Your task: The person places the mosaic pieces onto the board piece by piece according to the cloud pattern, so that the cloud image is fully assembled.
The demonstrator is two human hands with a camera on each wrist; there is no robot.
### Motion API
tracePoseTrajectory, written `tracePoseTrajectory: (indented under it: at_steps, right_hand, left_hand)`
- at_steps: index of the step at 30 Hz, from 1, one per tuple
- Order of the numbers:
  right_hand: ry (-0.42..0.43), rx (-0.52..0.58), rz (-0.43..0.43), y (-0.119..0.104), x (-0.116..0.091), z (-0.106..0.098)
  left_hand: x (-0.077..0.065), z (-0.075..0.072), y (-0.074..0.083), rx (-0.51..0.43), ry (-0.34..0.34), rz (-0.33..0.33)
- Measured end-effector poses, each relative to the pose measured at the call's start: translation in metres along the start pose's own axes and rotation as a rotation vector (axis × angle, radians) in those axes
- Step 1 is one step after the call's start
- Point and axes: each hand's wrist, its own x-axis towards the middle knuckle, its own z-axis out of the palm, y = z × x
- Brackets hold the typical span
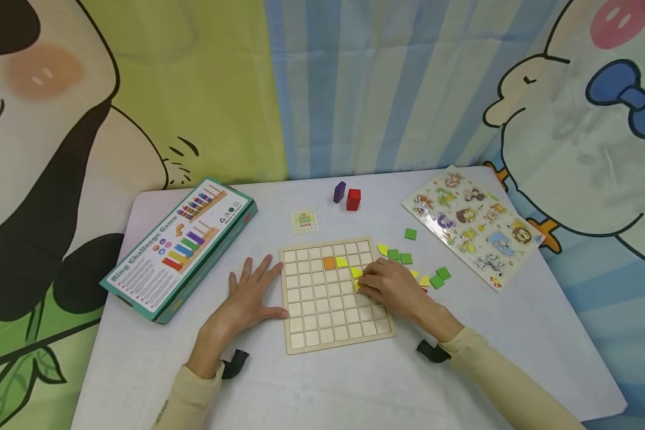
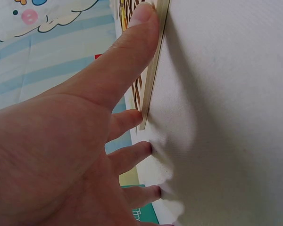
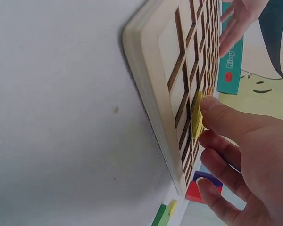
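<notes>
A wooden grid board (image 1: 322, 304) lies on the white table, an orange tile (image 1: 329, 263) and a yellow tile (image 1: 341, 261) set in its upper cells. Another yellow tile (image 1: 356, 272) sits just beyond my right hand (image 1: 392, 286), at the board's right side. Between that hand's thumb and forefinger is a yellow piece (image 3: 196, 115), low against the grid; the fingers partly cover it. My left hand (image 1: 247, 301) is spread flat on the table, its thumb (image 2: 144, 16) touching the board's left edge.
Loose green tiles (image 1: 405, 258) and yellow pieces (image 1: 424, 280) lie right of the board. Behind it are a small pattern card (image 1: 304, 221), a purple block (image 1: 339, 192) and a red block (image 1: 353, 200). A game box (image 1: 180, 251) lies left, an animal picture board (image 1: 473, 224) right.
</notes>
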Motion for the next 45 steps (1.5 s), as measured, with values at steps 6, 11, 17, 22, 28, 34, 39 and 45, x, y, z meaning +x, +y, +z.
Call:
tracePoseTrajectory:
  at_steps: [6,11,17,22,28,34,39,45]
  right_hand:
    - [0.061,-0.003,0.039,0.013,-0.002,-0.012]
    - [0.113,-0.060,0.078,0.036,-0.004,-0.029]
    - [0.169,-0.108,0.128,0.069,-0.015,-0.044]
    - [0.127,-0.083,0.170,0.084,-0.028,-0.048]
    - [-0.035,-0.012,0.299,0.088,-0.037,-0.047]
    - [-0.153,0.045,0.416,0.090,-0.039,-0.047]
    - [-0.146,0.051,0.414,0.093,-0.039,-0.045]
    - [-0.115,0.006,0.369,0.094,-0.040,-0.043]
  left_hand:
    - [0.000,0.000,0.000,-0.003,-0.002,-0.008]
    - [-0.001,-0.001,-0.001,-0.011,-0.003,-0.007]
    - [-0.001,-0.001,0.000,-0.010,0.002,0.000]
    - [-0.002,0.000,0.000,-0.005,0.009,0.000]
    - [-0.001,0.001,-0.001,0.000,0.012,0.006]
    - [-0.001,0.001,-0.001,-0.007,0.010,0.007]
    - [-0.001,0.002,-0.001,0.000,0.015,0.007]
    - [-0.001,0.000,0.000,-0.005,0.012,0.004]
